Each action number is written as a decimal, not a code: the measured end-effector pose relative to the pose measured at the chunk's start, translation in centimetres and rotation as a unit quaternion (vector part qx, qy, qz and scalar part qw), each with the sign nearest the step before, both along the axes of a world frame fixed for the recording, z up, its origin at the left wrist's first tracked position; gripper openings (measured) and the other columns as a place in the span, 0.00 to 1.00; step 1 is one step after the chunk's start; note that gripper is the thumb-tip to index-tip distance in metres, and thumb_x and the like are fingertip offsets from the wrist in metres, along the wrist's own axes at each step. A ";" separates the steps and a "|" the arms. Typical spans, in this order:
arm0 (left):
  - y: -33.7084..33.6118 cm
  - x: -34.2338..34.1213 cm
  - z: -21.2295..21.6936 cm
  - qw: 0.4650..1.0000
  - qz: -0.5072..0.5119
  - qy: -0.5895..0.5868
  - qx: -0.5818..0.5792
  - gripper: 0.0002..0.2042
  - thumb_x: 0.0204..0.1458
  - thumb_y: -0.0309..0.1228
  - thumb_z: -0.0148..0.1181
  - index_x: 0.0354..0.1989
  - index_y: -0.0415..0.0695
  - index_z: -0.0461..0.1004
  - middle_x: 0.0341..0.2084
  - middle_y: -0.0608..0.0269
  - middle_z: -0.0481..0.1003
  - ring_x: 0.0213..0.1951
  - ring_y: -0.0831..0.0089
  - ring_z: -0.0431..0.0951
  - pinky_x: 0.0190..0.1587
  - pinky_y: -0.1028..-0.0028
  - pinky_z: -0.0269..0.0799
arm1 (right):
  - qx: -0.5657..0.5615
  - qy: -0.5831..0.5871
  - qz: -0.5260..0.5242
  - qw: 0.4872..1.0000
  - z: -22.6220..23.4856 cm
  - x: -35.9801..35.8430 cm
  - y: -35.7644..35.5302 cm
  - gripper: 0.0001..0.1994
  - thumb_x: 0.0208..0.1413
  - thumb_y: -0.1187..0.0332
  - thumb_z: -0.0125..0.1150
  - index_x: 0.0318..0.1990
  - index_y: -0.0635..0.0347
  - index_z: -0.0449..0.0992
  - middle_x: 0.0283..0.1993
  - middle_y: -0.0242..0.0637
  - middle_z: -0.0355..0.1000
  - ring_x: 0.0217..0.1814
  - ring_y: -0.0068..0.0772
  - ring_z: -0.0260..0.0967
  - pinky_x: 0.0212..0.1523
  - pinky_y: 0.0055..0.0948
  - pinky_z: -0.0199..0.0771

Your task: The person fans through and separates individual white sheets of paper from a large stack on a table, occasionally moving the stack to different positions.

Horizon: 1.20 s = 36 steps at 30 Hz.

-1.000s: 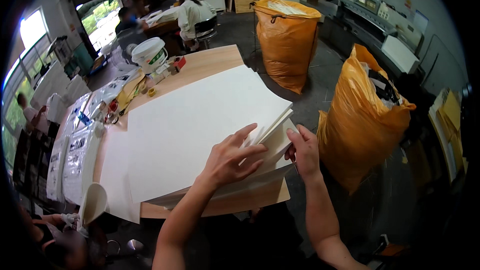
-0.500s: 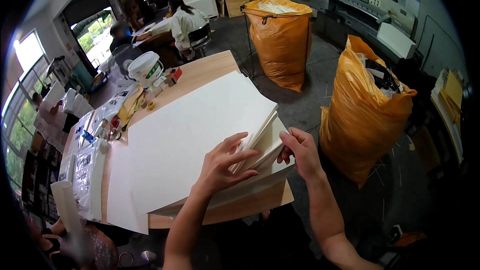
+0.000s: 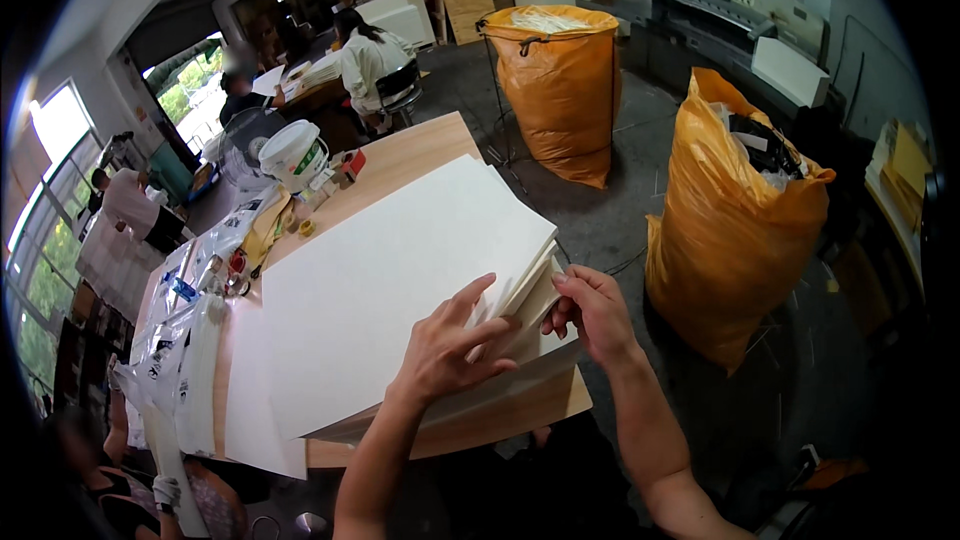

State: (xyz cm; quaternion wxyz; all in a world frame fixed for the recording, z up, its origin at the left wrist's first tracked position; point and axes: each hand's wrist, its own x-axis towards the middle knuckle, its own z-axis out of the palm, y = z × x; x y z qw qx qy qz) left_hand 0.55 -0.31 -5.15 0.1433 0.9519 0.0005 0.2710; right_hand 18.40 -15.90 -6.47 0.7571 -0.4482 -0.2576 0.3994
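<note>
A stack of large white paper sheets (image 3: 390, 280) lies on the wooden table in front of me. At its near right corner several sheets are lifted and fanned apart. My left hand (image 3: 445, 345) rests against the raised edges with its fingers spread, the index finger stretched over the top sheet. My right hand (image 3: 598, 312) is closed, pinching the corner of the lower sheets between thumb and fingers. The exact number of sheets in that pinch is hidden.
Left on the wooden table (image 3: 440, 140) are a white bucket (image 3: 292, 155), tape rolls and plastic-wrapped packs (image 3: 172, 340). Two orange sacks (image 3: 735, 230) stand on the floor at the right. A co-worker (image 3: 125, 490) with a gloved hand is at lower left; others work farther back.
My right hand has shifted slightly left with the sheet corner. My left hand has barely moved. At lower left, the co-worker's gloved hand and pale sheet have moved.
</note>
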 end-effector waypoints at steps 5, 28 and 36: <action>-0.3 0.2 0.1 0.997 0.003 -0.018 -0.069 0.25 0.33 0.30 0.81 0.44 0.58 0.83 0.58 0.56 0.73 0.53 0.54 0.80 0.54 0.60 0.81 | 0.006 -0.007 0.000 1.000 -0.1 -0.1 0.2 0.16 0.68 0.64 0.56 0.26 0.57 0.70 0.20 0.31 0.69 0.23 0.27 0.75 0.23 0.23 0.67; -0.5 0.3 0.3 0.999 0.003 -0.006 -0.046 0.25 0.34 0.30 0.80 0.46 0.57 0.82 0.61 0.55 0.72 0.54 0.55 0.80 0.54 0.60 0.81 | 0.033 0.012 -0.017 0.999 -0.6 -0.3 0.3 0.15 0.67 0.66 0.56 0.25 0.57 0.69 0.19 0.30 0.68 0.21 0.25 0.73 0.17 0.21 0.62; 0.4 0.3 -0.7 0.998 -0.011 -0.013 -0.052 0.25 0.38 0.26 0.76 0.49 0.58 0.82 0.62 0.54 0.71 0.54 0.54 0.80 0.55 0.61 0.80 | 0.028 -0.071 -0.048 0.996 -1.6 -0.2 0.2 0.16 0.67 0.64 0.57 0.24 0.56 0.69 0.19 0.31 0.69 0.20 0.24 0.72 0.18 0.21 0.63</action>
